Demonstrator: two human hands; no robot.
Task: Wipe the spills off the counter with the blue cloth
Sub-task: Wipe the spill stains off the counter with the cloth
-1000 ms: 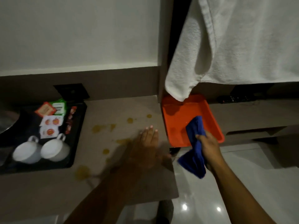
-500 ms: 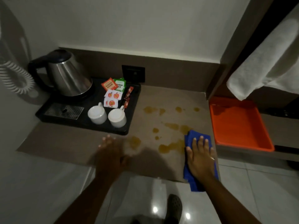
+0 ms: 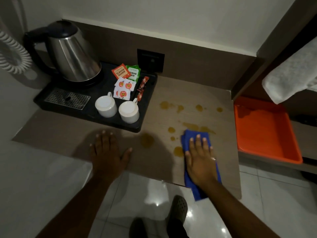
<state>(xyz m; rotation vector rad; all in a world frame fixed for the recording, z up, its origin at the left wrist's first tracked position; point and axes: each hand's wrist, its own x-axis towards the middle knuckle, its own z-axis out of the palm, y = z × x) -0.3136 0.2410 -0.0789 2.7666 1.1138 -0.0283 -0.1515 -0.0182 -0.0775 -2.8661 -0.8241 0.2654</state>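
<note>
Blue cloth (image 3: 194,134) now lies flat on the counter (image 3: 188,93), shifted inward since 0.5 s ago; right hand (image 3: 200,158) presses it open-palmed, ungripped. Left hand (image 3: 108,152) rests splayed, empty. Amber spills (image 3: 178,151) mostly remain: wiping barely begun.

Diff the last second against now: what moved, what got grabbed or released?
The right hand carried the blue cloth from over the orange tray down onto the counter and now presses it flat by the nearest spills. The left hand slid left along the counter, palm flat. Spills, tray and cups unchanged.
</note>
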